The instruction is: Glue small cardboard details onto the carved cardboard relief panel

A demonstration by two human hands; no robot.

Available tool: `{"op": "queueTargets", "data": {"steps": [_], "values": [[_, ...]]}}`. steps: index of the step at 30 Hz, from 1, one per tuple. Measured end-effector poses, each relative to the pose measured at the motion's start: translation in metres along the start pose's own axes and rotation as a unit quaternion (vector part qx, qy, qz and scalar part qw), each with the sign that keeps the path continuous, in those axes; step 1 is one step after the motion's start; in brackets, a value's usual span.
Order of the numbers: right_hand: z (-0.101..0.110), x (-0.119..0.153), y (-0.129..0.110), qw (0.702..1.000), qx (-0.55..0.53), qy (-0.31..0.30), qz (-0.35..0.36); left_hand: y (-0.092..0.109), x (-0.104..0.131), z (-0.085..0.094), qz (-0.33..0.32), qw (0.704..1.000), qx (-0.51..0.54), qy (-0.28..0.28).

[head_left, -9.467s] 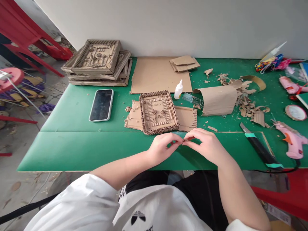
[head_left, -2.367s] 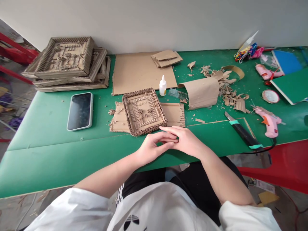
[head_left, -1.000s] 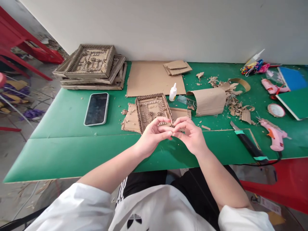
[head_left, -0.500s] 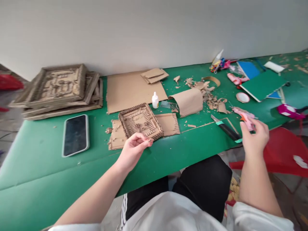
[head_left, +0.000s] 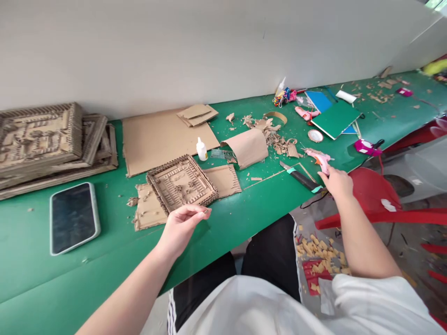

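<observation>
Cardboard relief panel (head_left: 182, 184), square with a raised corrugated rim: lying face up and askew on flat cardboard pieces (head_left: 223, 180), near the front edge of the green table (head_left: 240, 209).

Left hand (head_left: 179, 229): just in front of the panel's near edge, thumb and fingers pinching a tiny piece (head_left: 206, 211), too small to identify. Right hand (head_left: 338, 182): well apart from the left, thumb and fingers closed about the handle of a pink glue gun (head_left: 323, 160) at the table's front edge.

Close to the panel, far side: white dropper bottle (head_left: 201, 150), upright; beside it a clear ruler (head_left: 219, 153), one end by a curved cardboard sheet (head_left: 247, 146). Torn cardboard scraps (head_left: 279, 139) heaped beyond that sheet. Utility knife (head_left: 302, 178), blade out, between panel and glue gun.

Further out: large cardboard sheet (head_left: 157, 145) by the wall, smaller cut pieces (head_left: 198, 114) on its far corner. Phone (head_left: 74, 218), dark screen up, left of the panel; stacked cardboard frames (head_left: 38, 139) behind it. Tape roll (head_left: 315, 136) and green board (head_left: 336, 119) lie beyond the glue gun.
</observation>
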State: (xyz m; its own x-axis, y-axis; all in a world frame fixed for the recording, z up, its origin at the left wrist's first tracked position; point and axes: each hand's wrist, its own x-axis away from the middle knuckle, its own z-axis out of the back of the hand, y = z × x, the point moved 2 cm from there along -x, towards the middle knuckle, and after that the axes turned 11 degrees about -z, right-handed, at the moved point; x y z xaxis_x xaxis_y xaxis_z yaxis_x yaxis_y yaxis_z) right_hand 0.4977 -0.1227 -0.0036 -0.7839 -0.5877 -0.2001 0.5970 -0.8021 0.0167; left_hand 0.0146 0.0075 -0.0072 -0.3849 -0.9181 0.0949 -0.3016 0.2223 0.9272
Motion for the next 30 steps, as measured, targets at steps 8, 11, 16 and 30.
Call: {"op": "queueTargets", "data": {"steps": [8,11,16,30], "values": [[0.076,0.080,-0.123,0.946,-0.264,0.082,0.169,0.016,0.003,0.005,0.001,0.996,0.086,0.024],[0.114,0.159,-0.220,0.807,-0.402,0.010,0.432,0.031,0.008,0.012,-0.026,0.995,0.098,0.005],[0.139,0.210,-0.302,0.695,-0.458,-0.083,0.547,0.047,0.008,0.026,-0.052,0.992,0.116,-0.028],[0.110,0.188,-0.318,0.639,-0.430,-0.303,0.561,0.032,0.006,0.036,-0.037,0.995,0.063,-0.068]]}}
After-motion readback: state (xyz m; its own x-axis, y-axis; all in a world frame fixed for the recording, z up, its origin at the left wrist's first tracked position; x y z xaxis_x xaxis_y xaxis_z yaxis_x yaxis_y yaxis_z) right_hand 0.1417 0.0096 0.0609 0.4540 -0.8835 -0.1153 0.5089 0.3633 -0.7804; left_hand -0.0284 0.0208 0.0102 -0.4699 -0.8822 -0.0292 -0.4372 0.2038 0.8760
